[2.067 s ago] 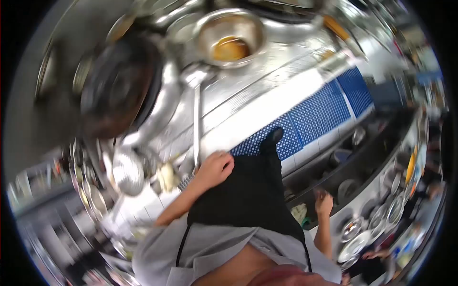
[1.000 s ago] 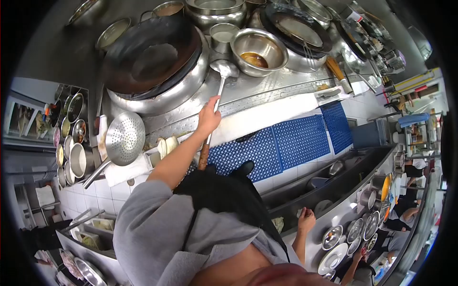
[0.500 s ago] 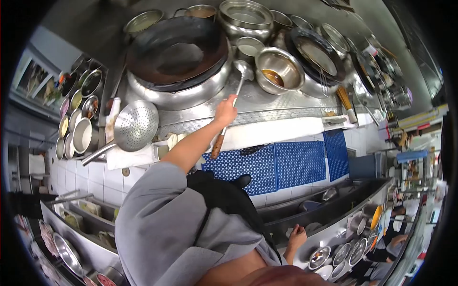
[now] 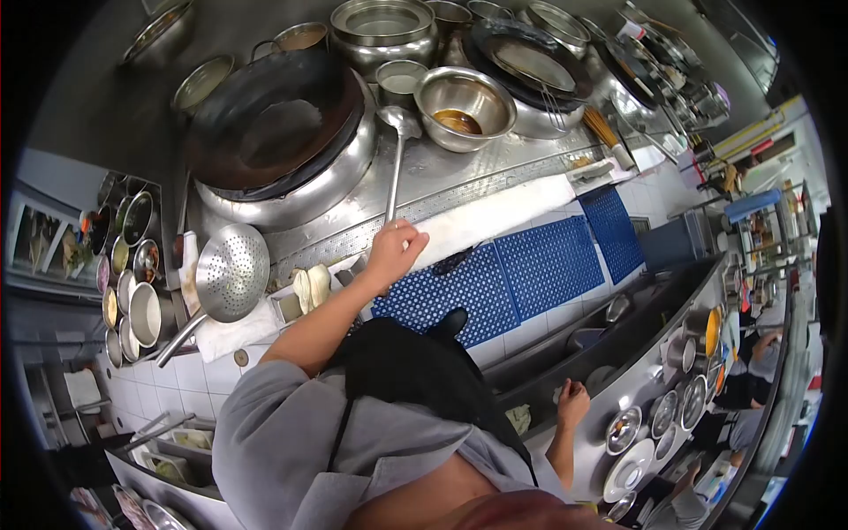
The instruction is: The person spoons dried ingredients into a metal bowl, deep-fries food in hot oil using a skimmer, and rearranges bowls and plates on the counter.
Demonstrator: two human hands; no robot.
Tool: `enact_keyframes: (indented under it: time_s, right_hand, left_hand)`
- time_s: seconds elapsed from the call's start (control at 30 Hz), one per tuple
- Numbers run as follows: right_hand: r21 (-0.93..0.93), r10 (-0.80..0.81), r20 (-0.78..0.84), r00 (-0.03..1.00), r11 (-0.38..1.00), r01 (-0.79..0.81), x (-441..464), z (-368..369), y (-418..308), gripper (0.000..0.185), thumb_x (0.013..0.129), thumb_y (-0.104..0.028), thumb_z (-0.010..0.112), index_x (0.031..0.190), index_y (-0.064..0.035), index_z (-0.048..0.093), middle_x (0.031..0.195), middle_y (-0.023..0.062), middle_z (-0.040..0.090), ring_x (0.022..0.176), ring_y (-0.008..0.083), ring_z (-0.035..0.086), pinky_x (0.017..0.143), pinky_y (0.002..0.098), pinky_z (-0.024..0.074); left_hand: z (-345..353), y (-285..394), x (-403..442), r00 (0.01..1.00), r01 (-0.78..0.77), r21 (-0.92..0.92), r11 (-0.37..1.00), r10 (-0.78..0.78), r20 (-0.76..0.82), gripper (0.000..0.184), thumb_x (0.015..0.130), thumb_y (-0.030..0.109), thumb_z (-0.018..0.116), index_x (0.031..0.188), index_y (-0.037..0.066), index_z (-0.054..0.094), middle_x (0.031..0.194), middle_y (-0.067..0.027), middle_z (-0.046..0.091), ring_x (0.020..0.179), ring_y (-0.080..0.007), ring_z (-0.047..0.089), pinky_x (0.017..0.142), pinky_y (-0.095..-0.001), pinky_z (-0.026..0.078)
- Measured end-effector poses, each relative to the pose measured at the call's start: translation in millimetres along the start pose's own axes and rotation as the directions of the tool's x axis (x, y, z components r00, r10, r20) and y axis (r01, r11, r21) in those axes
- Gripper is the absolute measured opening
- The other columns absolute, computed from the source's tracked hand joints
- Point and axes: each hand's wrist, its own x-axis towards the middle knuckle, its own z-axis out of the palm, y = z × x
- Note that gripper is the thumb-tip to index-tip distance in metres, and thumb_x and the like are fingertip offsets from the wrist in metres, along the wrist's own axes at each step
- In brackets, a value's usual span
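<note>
My left hand is closed round the handle end of a long metal ladle. The ladle's bowl rests on the steel stove top, beside a steel bowl with brown liquid in it. A large dark wok sits on a burner ring left of the ladle. Below the ladle lies a long white cloth along the stove's front edge. Farther right and lower, my right hand hangs near the counter with its fingers curled; what it holds, if anything, is too small to tell.
A perforated strainer lies at the left, near several small pots. Another wok stands at the back right beside a bamboo brush. Blue mats cover part of the floor. Plates line the right counter; co-workers stand beyond.
My left hand has moved down the ladle's handle to its wooden end, which it now hides. The view has turned, so the stove's things sit farther left. My right hand remains curled.
</note>
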Motion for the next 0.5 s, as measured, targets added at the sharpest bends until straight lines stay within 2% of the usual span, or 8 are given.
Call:
enact_keyframes:
  time_s: [0.1,0.17,0.2,0.3,0.33,0.4,0.43,0.5]
  right_hand:
    - [0.01,0.027,0.024,0.999,1.0,-0.027,-0.6,-11.6,-12.6,0.034,0.091,-0.034,0.064,0.075,-0.0038,0.064,0.072,0.0192,0.065,0.071,0.0409,0.063,0.063,0.0489,0.0481]
    - [0.025,0.036,0.054,0.998,0.999,-0.037,0.0,-18.8,-18.8,0.033,0.091,-0.034,0.064,0.077,-0.0044,0.065,0.073,0.0187,0.065,0.071,0.0407,0.064,0.063,0.0489,0.0484]
    - [0.042,0.046,0.046,0.998,0.998,-0.048,-0.4,-16.7,-18.0,0.032,0.09,-0.035,0.065,0.079,-0.0047,0.066,0.072,0.0182,0.065,0.072,0.0403,0.064,0.064,0.0482,0.0491]
    - [0.061,0.032,0.021,0.999,0.998,-0.033,-0.3,-6.4,-6.5,0.031,0.09,-0.034,0.066,0.079,-0.0048,0.066,0.074,0.0182,0.066,0.073,0.04,0.064,0.065,0.0472,0.0495]
    - [0.086,0.059,0.043,0.997,0.994,-0.062,0.0,-6.1,-6.2,0.031,0.09,-0.033,0.066,0.08,-0.0045,0.066,0.076,0.0184,0.066,0.074,0.0395,0.064,0.065,0.0462,0.0498]
    - [0.016,0.067,0.058,0.996,0.998,-0.068,-0.5,-8.8,-8.3,0.03,0.09,-0.033,0.066,0.08,-0.0044,0.066,0.076,0.0183,0.066,0.074,0.0393,0.064,0.064,0.0456,0.0498]
    - [-0.02,0.076,0.065,0.995,0.997,-0.075,0.6,-11.2,-9.0,0.03,0.089,-0.032,0.066,0.08,-0.0043,0.066,0.076,0.0182,0.066,0.073,0.0391,0.064,0.064,0.0453,0.0498]
    - [0.001,0.072,0.047,0.996,0.997,-0.072,2.1,-9.1,-7.6,0.03,0.089,-0.032,0.067,0.081,-0.004,0.065,0.075,0.0184,0.065,0.073,0.039,0.064,0.064,0.0454,0.0498]
  left_hand:
    - [-0.3,12.1,-26.7,0.976,0.098,-0.175,0.98,-0.06,0.211,0.034,0.088,0.02,0.069,0.064,-0.002,0.059,0.062,-0.0116,0.058,0.057,-0.0224,0.057,0.055,-0.0379,0.042]
    - [6.1,19.5,-47.1,0.939,0.135,-0.299,0.944,-0.026,0.343,0.037,0.089,0.023,0.069,0.064,-0.002,0.06,0.059,-0.0112,0.056,0.054,-0.0142,0.053,0.052,-0.0346,0.039]
    - [17.5,4.5,-57.5,0.868,0.185,-0.259,0.948,-0.034,0.496,0.031,0.09,0.019,0.069,0.065,0.001,0.066,0.061,-0.0047,0.061,0.06,-0.0098,0.057,0.059,-0.0279,0.044]
    - [31.0,6.4,-76.0,0.593,0.345,-0.303,0.888,0.044,0.804,0.022,0.093,0.021,0.066,0.081,0.002,0.07,0.076,-0.0039,0.068,0.071,-0.0089,0.061,0.067,-0.0245,0.047]
    - [38.4,-2.0,-84.9,0.468,0.473,-0.264,0.841,0.015,0.884,0.021,0.095,0.023,0.064,0.092,0.004,0.07,0.086,-0.0031,0.069,0.078,-0.0093,0.062,0.072,-0.0243,0.049]
    - [51.8,-15.2,-95.4,0.182,0.629,-0.081,0.773,-0.045,0.982,0.03,0.1,0.033,0.055,0.113,0.008,0.066,0.106,-0.0015,0.068,0.097,-0.0104,0.061,0.084,-0.0264,0.049]
    - [59.6,-27.7,-104.3,0.093,0.649,0.03,0.76,-0.118,0.989,0.04,0.101,0.041,0.05,0.121,0.01,0.064,0.112,-0.0022,0.067,0.105,-0.011,0.059,0.089,-0.0285,0.047]
    - [70.8,-51.6,-119.8,-0.067,0.7,0.207,0.684,-0.225,0.972,0.049,0.101,0.048,0.047,0.13,0.011,0.06,0.12,-0.0039,0.065,0.108,-0.0125,0.057,0.094,-0.0291,0.045]
